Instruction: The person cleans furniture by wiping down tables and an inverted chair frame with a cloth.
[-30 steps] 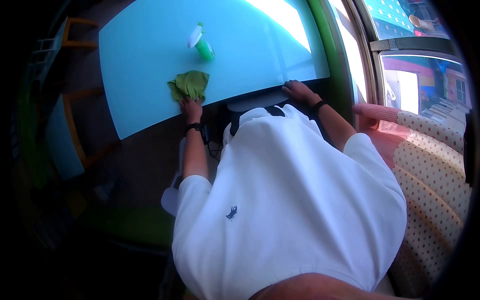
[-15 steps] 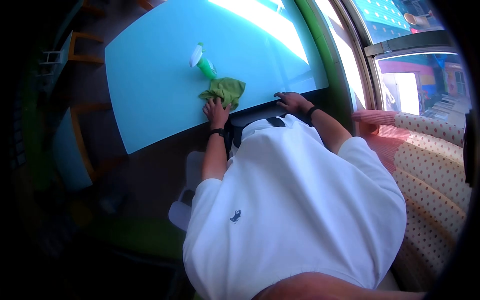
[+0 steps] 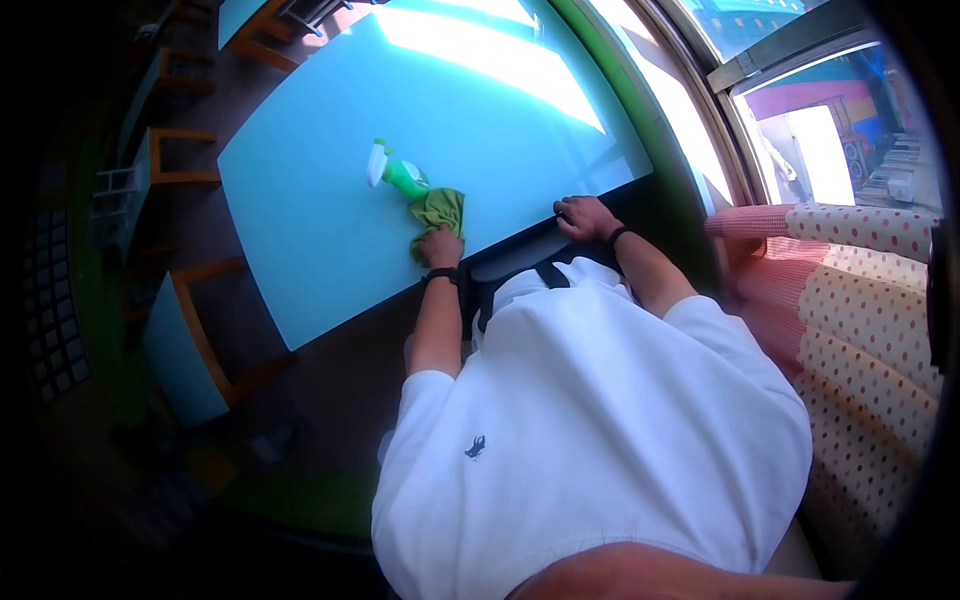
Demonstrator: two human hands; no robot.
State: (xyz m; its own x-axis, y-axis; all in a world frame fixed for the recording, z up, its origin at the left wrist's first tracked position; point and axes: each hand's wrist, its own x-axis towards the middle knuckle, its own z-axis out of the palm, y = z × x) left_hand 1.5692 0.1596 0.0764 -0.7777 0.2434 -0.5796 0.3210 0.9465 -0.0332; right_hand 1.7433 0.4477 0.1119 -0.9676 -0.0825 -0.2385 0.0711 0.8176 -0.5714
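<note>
My left hand [image 3: 440, 246] is closed on a crumpled green cloth [image 3: 438, 209], bunched near the table's front edge. Just beyond the cloth, a spray bottle [image 3: 407, 178] with a green body and white head lies on the pale blue tabletop [image 3: 310, 240], its nozzle pointing left. At the near edge further right, my right hand [image 3: 588, 218] rests with its fingers curled over the table's rim. Both wrists carry dark bands.
A window [image 3: 820, 130] and a green ledge [image 3: 610, 75] border the table on the right. Beside me hangs a dotted curtain [image 3: 870, 310]. Further small tables [image 3: 185, 345] with wooden frames stand to the left. Bright sunlight falls across the far tabletop.
My left fingers have gathered into the cloth, which is now more bunched. My right fingers, stretched out before, are now curled at the edge. The view has shifted, showing more on the left.
</note>
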